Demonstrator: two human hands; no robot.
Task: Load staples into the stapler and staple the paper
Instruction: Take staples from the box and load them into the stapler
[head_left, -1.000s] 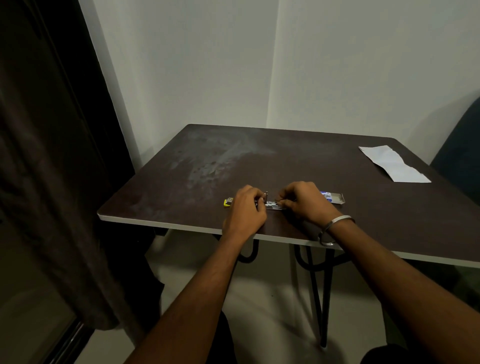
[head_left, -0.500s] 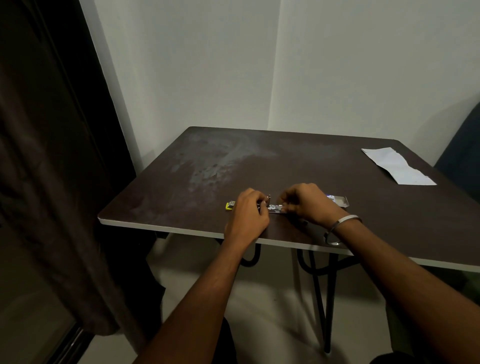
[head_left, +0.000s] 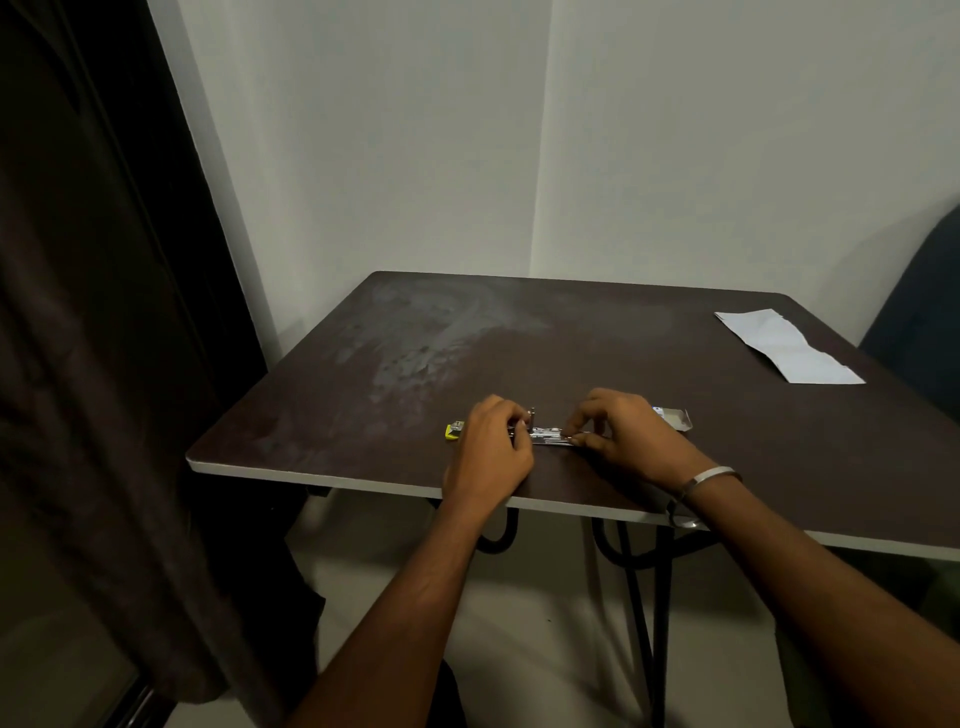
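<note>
Nothing much is shifting since a moment ago: both hands are staying put over the stapler (head_left: 545, 435) near the front edge of the counter (head_left: 597, 332). The left hand (head_left: 493, 447) is curling closed around the stapler's left part, its yellow tip poking out. The right hand (head_left: 628, 436) is pinching the silver metal strip with narrow fingers. A small staple box (head_left: 675, 417) is lying just behind that hand. The paper (head_left: 787, 345) is resting at the far right, well apart.
</note>
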